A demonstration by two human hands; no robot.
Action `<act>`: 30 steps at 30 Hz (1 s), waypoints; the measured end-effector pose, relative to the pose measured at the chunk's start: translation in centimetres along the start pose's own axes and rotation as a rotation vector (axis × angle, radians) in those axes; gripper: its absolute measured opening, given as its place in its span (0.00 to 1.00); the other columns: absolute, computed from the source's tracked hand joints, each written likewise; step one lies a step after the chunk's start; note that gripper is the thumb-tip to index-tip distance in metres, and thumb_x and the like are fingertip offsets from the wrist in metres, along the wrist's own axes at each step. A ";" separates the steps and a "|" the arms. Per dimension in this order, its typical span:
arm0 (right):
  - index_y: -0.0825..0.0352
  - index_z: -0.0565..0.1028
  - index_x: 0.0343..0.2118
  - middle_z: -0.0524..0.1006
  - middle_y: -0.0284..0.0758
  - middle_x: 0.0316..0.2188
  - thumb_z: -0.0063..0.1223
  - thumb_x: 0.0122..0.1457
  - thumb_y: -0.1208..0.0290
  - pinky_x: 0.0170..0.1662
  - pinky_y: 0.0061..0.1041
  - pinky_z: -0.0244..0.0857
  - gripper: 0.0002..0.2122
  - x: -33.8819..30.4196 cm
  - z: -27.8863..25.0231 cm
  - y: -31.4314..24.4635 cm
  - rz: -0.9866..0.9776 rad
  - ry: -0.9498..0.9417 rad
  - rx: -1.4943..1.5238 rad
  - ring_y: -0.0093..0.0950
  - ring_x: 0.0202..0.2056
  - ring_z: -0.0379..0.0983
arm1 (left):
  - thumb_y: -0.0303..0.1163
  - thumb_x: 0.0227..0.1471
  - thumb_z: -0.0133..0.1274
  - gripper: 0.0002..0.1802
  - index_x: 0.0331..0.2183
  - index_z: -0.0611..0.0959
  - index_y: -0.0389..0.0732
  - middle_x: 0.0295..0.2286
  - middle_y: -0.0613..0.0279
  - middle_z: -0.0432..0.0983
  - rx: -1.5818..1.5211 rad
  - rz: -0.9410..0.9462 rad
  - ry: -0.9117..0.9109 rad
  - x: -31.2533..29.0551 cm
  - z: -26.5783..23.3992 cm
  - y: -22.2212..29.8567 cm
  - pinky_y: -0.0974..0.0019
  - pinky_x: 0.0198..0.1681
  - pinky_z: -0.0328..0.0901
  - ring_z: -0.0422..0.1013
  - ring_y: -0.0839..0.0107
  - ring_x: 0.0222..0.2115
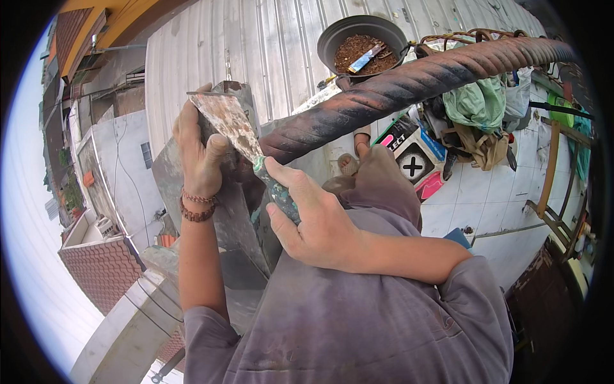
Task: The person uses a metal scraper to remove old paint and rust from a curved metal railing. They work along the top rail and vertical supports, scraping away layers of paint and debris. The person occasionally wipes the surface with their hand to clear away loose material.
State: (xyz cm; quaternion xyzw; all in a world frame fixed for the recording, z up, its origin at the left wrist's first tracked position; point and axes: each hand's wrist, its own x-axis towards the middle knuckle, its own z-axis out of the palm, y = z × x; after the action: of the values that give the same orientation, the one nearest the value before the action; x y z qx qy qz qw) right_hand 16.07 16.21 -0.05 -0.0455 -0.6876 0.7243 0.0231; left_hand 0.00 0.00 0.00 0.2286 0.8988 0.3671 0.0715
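Observation:
My right hand [316, 224] is closed around the dark, green-speckled handle of a putty knife [231, 121]. The knife's wide blade is smeared with pale and brown residue and points up and left, its tip end close to my left hand [197, 150]. My left hand is curled at the edge of a grey, flat-edged piece [246, 99] behind the blade, its thumb toward the blade. What its fingers grip is partly hidden. A thick, spirally grooved bar [409, 83], blackened and rust-brown, runs from beside the blade to the upper right.
Beyond the bar, a dark bucket [325, 48] with brown crumbly matter and a small blue packet stands on corrugated metal sheeting [268, 45]. To the right are a printed box [416, 157], green bags [476, 102] and a wooden frame [549, 169]. Roofs and walls lie below, left.

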 end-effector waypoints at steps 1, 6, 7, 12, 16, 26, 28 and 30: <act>0.74 0.60 0.59 0.72 0.52 0.46 0.52 0.58 0.78 0.47 0.31 0.68 0.26 0.1 0.1 0.0 -0.011 0.014 -0.009 0.45 0.44 0.75 | 0.77 0.48 0.40 0.55 0.56 0.69 0.35 0.49 0.48 0.70 0.028 0.001 0.017 0.3 0.0 0.3 0.53 0.59 0.51 0.62 0.53 0.52; 0.76 0.61 0.58 0.73 0.51 0.45 0.52 0.57 0.78 0.46 0.30 0.68 0.25 1.4 0.8 0.7 -0.022 0.080 0.022 0.43 0.42 0.75 | 0.74 0.48 0.45 0.52 0.52 0.71 0.32 0.46 0.45 0.71 0.069 -0.015 0.086 0.0 0.7 0.4 0.51 0.56 0.53 0.64 0.52 0.49; 0.75 0.61 0.58 0.73 0.50 0.45 0.52 0.57 0.78 0.45 0.30 0.68 0.25 1.1 0.9 0.5 -0.044 0.092 0.015 0.42 0.42 0.75 | 0.74 0.47 0.46 0.52 0.51 0.71 0.32 0.45 0.45 0.71 0.056 0.002 0.074 -0.1 0.6 0.0 0.52 0.56 0.54 0.64 0.52 0.49; 0.75 0.63 0.57 0.74 0.49 0.44 0.52 0.56 0.79 0.44 0.30 0.68 0.25 0.3 1.0 0.3 -0.090 0.124 0.024 0.41 0.40 0.76 | 0.73 0.45 0.50 0.53 0.50 0.70 0.29 0.43 0.45 0.71 -0.070 0.029 0.081 0.1 0.8 1.3 0.54 0.52 0.59 0.67 0.55 0.46; 0.75 0.64 0.57 0.74 0.48 0.44 0.52 0.55 0.80 0.44 0.30 0.69 0.25 0.2 0.6 -0.2 -0.049 0.094 0.044 0.40 0.40 0.76 | 0.74 0.43 0.51 0.55 0.50 0.70 0.28 0.42 0.46 0.71 -0.092 0.044 0.122 0.0 1.0 0.8 0.56 0.51 0.60 0.67 0.58 0.45; 0.74 0.62 0.57 0.72 0.52 0.39 0.50 0.53 0.80 0.40 0.39 0.70 0.26 -0.3 0.2 0.1 -0.057 0.081 -0.022 0.50 0.38 0.74 | 0.73 0.41 0.53 0.54 0.47 0.70 0.29 0.39 0.49 0.70 0.046 0.106 0.072 0.1 0.6 1.4 0.55 0.49 0.59 0.65 0.58 0.41; 0.73 0.61 0.57 0.72 0.53 0.37 0.50 0.53 0.80 0.38 0.43 0.70 0.26 0.0 0.5 0.6 -0.079 0.085 -0.022 0.53 0.37 0.72 | 0.73 0.41 0.53 0.53 0.47 0.70 0.29 0.38 0.48 0.69 0.029 0.040 0.104 0.0 0.9 0.8 0.55 0.49 0.58 0.64 0.58 0.41; 0.72 0.61 0.58 0.71 0.53 0.37 0.50 0.53 0.80 0.37 0.43 0.70 0.27 1.2 0.7 1.3 -0.088 0.081 -0.010 0.52 0.36 0.73 | 0.73 0.41 0.53 0.53 0.46 0.70 0.29 0.37 0.48 0.69 -0.002 -0.017 0.134 0.0 1.2 0.6 0.55 0.48 0.58 0.64 0.58 0.40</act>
State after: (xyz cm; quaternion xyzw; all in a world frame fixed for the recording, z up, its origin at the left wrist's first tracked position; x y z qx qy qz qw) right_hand 14.87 15.53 -1.37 -0.0446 -0.6910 0.7167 0.0828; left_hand 0.54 1.16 -0.41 0.1958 0.9031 0.3819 0.0147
